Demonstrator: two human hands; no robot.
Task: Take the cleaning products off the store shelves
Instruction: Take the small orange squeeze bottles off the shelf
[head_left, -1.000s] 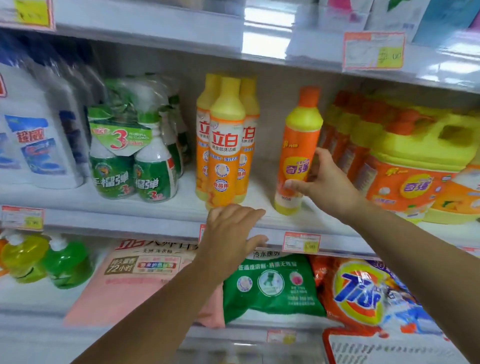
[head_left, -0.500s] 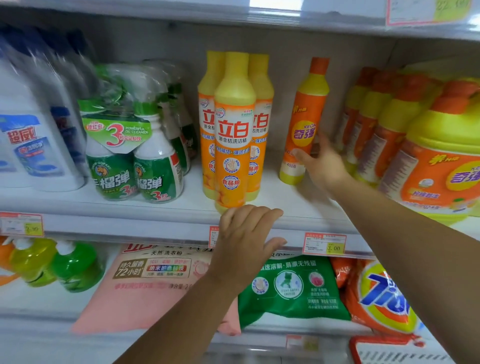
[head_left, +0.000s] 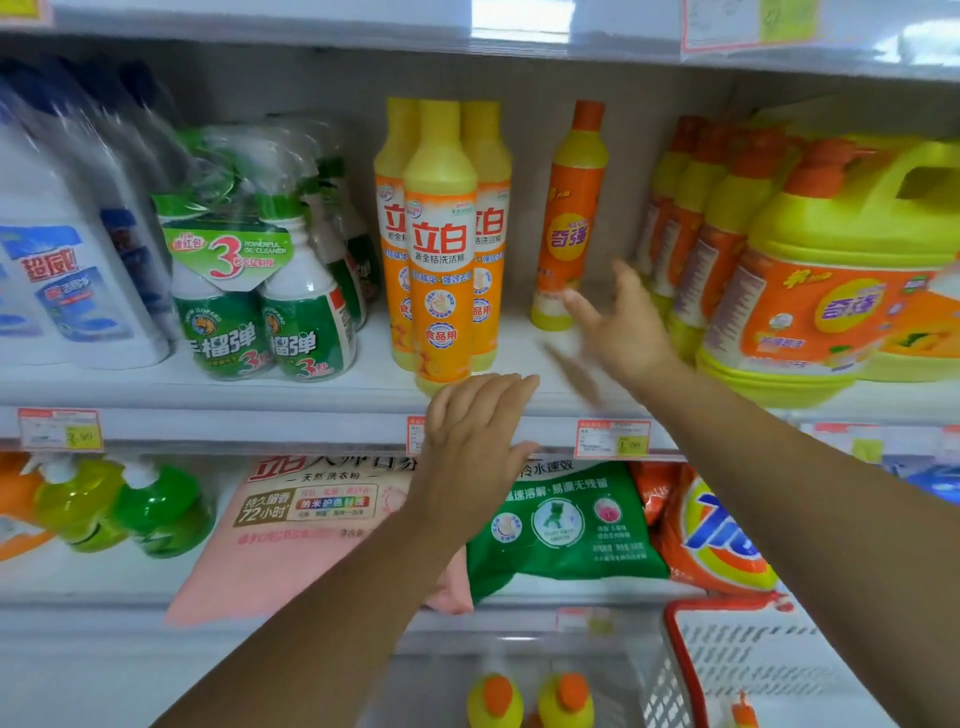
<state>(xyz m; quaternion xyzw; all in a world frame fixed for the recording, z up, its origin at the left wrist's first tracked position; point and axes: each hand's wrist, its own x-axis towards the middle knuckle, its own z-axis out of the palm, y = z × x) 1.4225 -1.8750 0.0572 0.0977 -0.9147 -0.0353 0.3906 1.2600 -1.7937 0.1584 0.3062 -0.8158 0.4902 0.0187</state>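
A slim orange bottle (head_left: 569, 218) with a yellow shoulder stands alone at the back of the middle shelf (head_left: 311, 395). My right hand (head_left: 621, 325) hovers just to its right with fingers spread, blurred, holding nothing. Three yellow-orange dish-soap bottles (head_left: 441, 244) stand in a tight cluster to the left. My left hand (head_left: 475, 441) rests with relaxed fingers at the shelf's front edge, right below the front bottle of that cluster.
Green spray-bottle twin packs (head_left: 260, 301) and white jugs (head_left: 62, 270) fill the shelf's left; orange bottles (head_left: 696, 228) and a big yellow-green jug (head_left: 841, 270) its right. Detergent bags (head_left: 566, 525) lie on the shelf below. A white basket with red rim (head_left: 675, 618) sits at bottom right.
My right hand has let go of the slim orange bottle's base and drawn back slightly with fingers spread. The bottle stands upright now. My left hand has barely shifted.
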